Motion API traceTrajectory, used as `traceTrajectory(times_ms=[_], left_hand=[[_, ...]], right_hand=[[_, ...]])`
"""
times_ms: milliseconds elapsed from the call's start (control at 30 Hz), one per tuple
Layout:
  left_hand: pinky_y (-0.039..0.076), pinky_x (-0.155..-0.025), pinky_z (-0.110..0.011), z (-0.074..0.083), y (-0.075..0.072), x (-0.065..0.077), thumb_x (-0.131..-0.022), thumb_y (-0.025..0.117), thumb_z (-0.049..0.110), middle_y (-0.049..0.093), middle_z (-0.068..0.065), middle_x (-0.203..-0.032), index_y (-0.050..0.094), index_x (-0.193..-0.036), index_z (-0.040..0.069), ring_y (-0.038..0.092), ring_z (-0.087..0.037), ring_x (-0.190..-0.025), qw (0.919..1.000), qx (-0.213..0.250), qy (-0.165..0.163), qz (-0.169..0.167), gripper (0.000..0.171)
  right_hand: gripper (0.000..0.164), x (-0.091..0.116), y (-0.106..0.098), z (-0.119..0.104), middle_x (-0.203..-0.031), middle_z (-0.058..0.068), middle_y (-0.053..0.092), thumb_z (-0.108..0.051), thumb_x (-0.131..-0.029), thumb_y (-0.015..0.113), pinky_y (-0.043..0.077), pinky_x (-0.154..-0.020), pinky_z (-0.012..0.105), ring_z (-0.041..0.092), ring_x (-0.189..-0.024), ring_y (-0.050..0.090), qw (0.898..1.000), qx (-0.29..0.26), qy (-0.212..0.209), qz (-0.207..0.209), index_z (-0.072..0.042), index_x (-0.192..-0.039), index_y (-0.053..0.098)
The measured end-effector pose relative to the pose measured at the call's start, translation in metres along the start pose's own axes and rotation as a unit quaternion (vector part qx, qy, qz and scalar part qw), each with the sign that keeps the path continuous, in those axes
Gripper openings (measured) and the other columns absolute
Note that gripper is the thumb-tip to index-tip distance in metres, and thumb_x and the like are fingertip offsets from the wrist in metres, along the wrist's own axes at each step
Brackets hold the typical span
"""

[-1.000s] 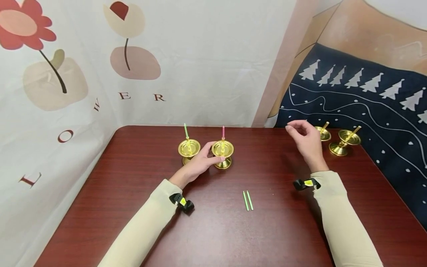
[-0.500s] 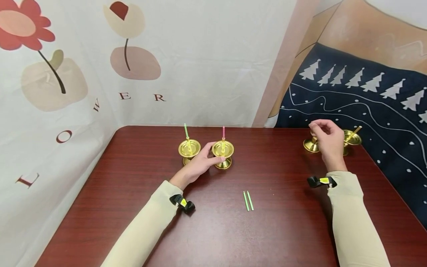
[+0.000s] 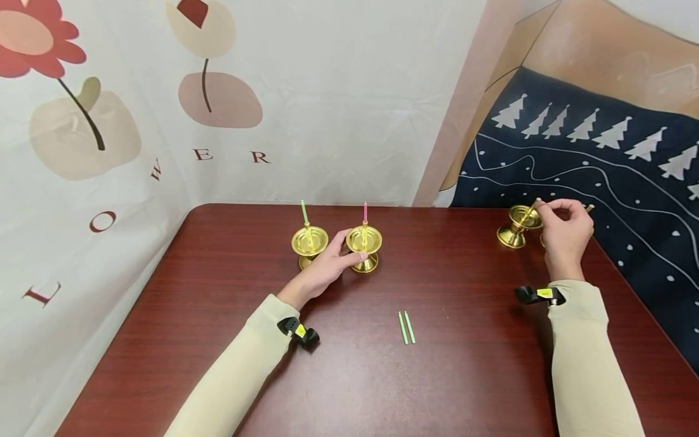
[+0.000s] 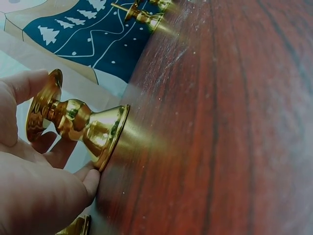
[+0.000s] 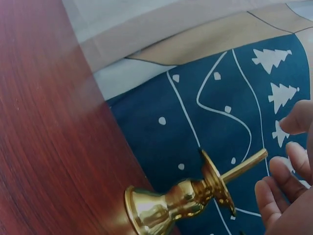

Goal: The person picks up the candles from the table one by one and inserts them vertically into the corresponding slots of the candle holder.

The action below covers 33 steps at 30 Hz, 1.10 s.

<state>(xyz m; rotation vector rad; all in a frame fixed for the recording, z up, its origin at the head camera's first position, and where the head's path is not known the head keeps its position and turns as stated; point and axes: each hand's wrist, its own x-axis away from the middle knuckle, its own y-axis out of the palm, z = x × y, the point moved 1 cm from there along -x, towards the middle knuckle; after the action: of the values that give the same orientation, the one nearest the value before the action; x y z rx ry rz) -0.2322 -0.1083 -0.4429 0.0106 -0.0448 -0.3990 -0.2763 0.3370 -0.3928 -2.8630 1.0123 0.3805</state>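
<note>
My left hand has its fingers curled round the candle holder bearing the pink candle, upright on the counter. My right hand, fingers loosely bent and holding nothing visible, is near another holder. The metal should be stiff, slick, probably weighty: best gripped round its waist. The thin candle could snap.

The person wears long, plain cream sleeves; at each wrist sits a small black camera bearing a bright yellow label.
</note>
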Motion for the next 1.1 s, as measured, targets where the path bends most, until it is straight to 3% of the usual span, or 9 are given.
traceTrajectory(times_ms=[133, 200, 300, 467, 633, 733, 833, 1033, 1100], left_hand=[[0.031, -0.127, -0.044, 0.001, 0.002, 0.000, -0.111, 0.059, 0.002, 0.038, -0.024, -0.168, 0.024, -0.168, -0.001, 0.034, -0.033, -0.160, 0.9999, 0.006, -0.006, 0.006, 0.066], [0.028, -0.128, -0.045, 0.001, 0.003, 0.001, -0.112, 0.059, 0.003, 0.035, -0.023, -0.171, 0.023, -0.169, 0.000, 0.029, -0.033, -0.163, 0.9999, 0.000, -0.011, 0.013, 0.068], [0.028, -0.129, -0.047, 0.003, 0.005, 0.003, -0.113, 0.060, 0.009, 0.035, -0.022, -0.173, 0.024, -0.170, 0.001, 0.027, -0.033, -0.164, 0.9990, -0.029, -0.018, 0.029, 0.067], [0.030, -0.129, -0.051, 0.009, 0.006, 0.007, -0.113, 0.064, 0.022, 0.040, -0.020, -0.171, 0.031, -0.169, 0.002, 0.031, -0.034, -0.162, 0.9920, -0.106, -0.036, 0.057, 0.068], [0.031, -0.128, -0.052, 0.018, 0.008, 0.013, -0.107, 0.071, 0.027, 0.047, -0.021, -0.167, 0.037, -0.165, -0.002, 0.039, -0.035, -0.158, 0.9808, -0.173, -0.053, 0.073, 0.073], [0.036, -0.125, -0.054, 0.023, 0.010, 0.015, -0.103, 0.074, 0.027, 0.054, -0.023, -0.160, 0.044, -0.160, -0.004, 0.047, -0.037, -0.153, 0.9723, -0.221, -0.048, 0.058, 0.071], [0.043, -0.119, -0.055, 0.027, 0.010, 0.017, -0.101, 0.073, 0.031, 0.061, -0.024, -0.149, 0.052, -0.150, -0.006, 0.056, -0.039, -0.143, 0.9549, -0.292, -0.038, 0.037, 0.065], [0.053, -0.106, -0.055, 0.027, 0.007, 0.018, -0.099, 0.070, 0.048, 0.069, -0.019, -0.130, 0.064, -0.139, -0.005, 0.066, -0.035, -0.127, 0.8925, -0.449, -0.041, 0.017, 0.067], [0.054, -0.103, -0.053, 0.032, 0.008, 0.021, -0.100, 0.070, 0.048, 0.072, -0.016, -0.125, 0.070, -0.134, -0.002, 0.068, -0.032, -0.123, 0.8798, -0.473, -0.041, 0.008, 0.060]], right_hand=[[0.022, -0.001, -0.001, 0.006, -0.102, -0.012, 0.069, -0.004, -0.093, 0.079, 0.054, -0.087, 0.018, 0.006, -0.099, 0.064, 0.999, 0.022, 0.011, -0.035, -0.020, -0.107, 0.074], [0.032, -0.001, -0.001, 0.008, -0.116, -0.012, 0.068, -0.004, -0.095, 0.077, 0.044, -0.111, 0.020, 0.010, -0.121, 0.062, 0.997, 0.046, 0.013, -0.061, -0.023, -0.121, 0.071], [0.049, -0.001, -0.002, 0.010, -0.141, -0.001, 0.065, -0.007, -0.098, 0.075, 0.036, -0.123, 0.027, 0.015, -0.139, 0.054, 0.990, 0.093, 0.032, -0.101, -0.016, -0.145, 0.065], [0.069, -0.001, -0.001, 0.014, -0.164, 0.017, 0.052, -0.017, -0.103, 0.073, 0.042, -0.116, 0.023, 0.016, -0.137, 0.054, 0.971, 0.179, 0.038, -0.152, -0.002, -0.165, 0.047], [0.057, 0.000, 0.000, 0.020, -0.134, 0.011, 0.064, -0.018, -0.103, 0.074, 0.047, -0.087, 0.015, 0.006, -0.104, 0.056, 0.965, 0.200, 0.003, -0.170, 0.002, -0.153, 0.058], [0.058, 0.000, 0.000, 0.021, -0.129, 0.009, 0.062, -0.018, -0.103, 0.075, 0.046, -0.083, 0.012, 0.004, -0.100, 0.055, 0.964, 0.200, 0.003, -0.176, 0.002, -0.155, 0.057], [0.067, 0.002, 0.001, 0.021, -0.141, 0.014, 0.061, -0.021, -0.103, 0.074, 0.046, -0.089, 0.013, 0.009, -0.110, 0.056, 0.960, 0.208, 0.019, -0.184, -0.001, -0.163, 0.051], [0.075, 0.005, 0.003, 0.018, -0.160, 0.024, 0.051, -0.025, -0.105, 0.073, 0.047, -0.105, 0.020, 0.024, -0.128, 0.053, 0.955, 0.209, 0.041, -0.208, -0.003, -0.169, 0.041], [0.076, 0.005, 0.003, 0.019, -0.160, 0.025, 0.049, -0.024, -0.105, 0.074, 0.047, -0.102, 0.016, 0.021, -0.127, 0.053, 0.955, 0.194, 0.042, -0.220, -0.002, -0.169, 0.040]])
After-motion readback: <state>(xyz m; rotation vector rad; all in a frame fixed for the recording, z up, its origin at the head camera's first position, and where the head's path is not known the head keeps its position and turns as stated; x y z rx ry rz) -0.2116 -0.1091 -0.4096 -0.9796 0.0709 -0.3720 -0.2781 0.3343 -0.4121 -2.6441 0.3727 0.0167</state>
